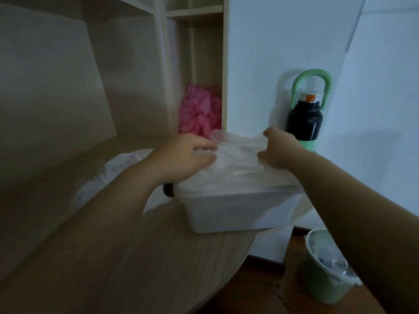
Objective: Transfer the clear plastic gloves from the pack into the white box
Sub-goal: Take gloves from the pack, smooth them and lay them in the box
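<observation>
Clear plastic gloves (238,162) mound over the white box (238,211), left grip (188,155) and right grip (278,150) each curled round the heap.
The transfer looks nearly done; tucking in is left. A crumpled pack (118,175) lies on the table (136,257) at the box's 9 o'clock, contents unclear; a dark bottle (303,118) stands at 1 o'clock.

Two arms out here, and both are bare: the left forearm (102,211) and the right forearm (353,200) show plain skin as far up as I can see. The left hand (186,155) is bare as well, and so is the right hand (280,150). The fingers (204,146) are short and rounded, soft at the tips. The wrists are smooth and full. The nails are too blurred in this dim light to make out.
</observation>
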The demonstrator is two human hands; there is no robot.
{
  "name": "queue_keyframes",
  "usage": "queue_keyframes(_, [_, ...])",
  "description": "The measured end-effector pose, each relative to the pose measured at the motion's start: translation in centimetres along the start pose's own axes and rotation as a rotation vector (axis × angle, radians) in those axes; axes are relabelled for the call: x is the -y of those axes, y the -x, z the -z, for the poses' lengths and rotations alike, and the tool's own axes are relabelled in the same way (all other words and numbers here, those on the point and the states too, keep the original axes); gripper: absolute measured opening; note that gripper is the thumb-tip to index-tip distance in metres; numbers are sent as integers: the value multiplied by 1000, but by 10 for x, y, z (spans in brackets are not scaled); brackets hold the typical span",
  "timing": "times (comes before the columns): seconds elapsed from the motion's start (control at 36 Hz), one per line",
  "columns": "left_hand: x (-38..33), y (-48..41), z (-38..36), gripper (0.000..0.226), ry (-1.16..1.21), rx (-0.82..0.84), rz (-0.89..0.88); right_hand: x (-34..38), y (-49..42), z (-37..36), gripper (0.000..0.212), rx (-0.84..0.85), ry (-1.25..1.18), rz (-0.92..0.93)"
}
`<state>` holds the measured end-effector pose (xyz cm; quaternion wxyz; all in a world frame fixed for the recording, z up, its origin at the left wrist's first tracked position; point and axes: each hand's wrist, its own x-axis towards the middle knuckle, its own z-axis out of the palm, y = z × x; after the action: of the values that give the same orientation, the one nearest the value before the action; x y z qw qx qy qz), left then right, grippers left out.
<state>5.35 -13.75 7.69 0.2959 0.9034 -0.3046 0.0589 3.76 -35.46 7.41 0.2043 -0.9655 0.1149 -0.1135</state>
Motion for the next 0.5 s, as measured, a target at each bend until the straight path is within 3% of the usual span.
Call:
queue_keyframes(0.14, [-6,-6,-18,44,-245,307,121,-10,3,4,75,7,184,136])
queue_keyframes(0.28, [-14,-21,-30,48,-322,456,121,-6,5,3,61,-97,255,253])
queue_keyframes(0.39, [-16,-35,-37,51,-386,532,112,6,4,-7,59,195,202,280])
queue_keyframes(0.5, [-14,-44,-47,39,-471,656,157,3,-1,-20,59,544,416,160])
